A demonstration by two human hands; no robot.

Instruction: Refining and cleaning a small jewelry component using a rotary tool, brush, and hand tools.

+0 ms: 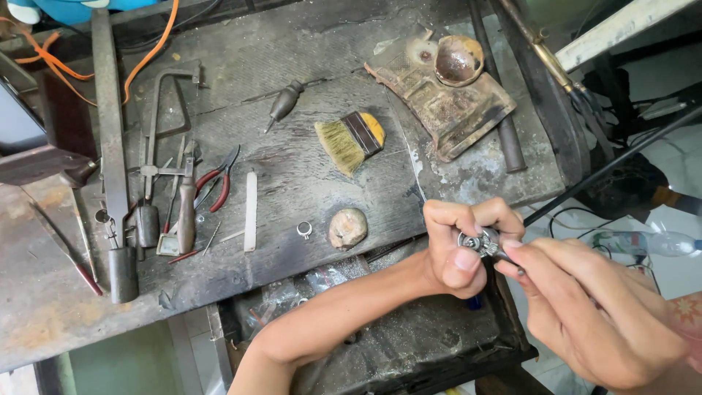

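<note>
Here, a silver ring [479, 241] is worked at the tabletop [292, 183] edge.
Left hand [457, 245] fingers pinch it steady; right hand [585, 307] fingers grip a thin tool [512, 261] against it.

One view only — the head camera, worn above the workbench [307, 183], looking steeply down and close. The bench fills the frame from 9 to 1 o'clock; both hands meet near 4 o'clock, at the frame's lower right — the floor shows past the bench edge at 3 o'clock.
</note>
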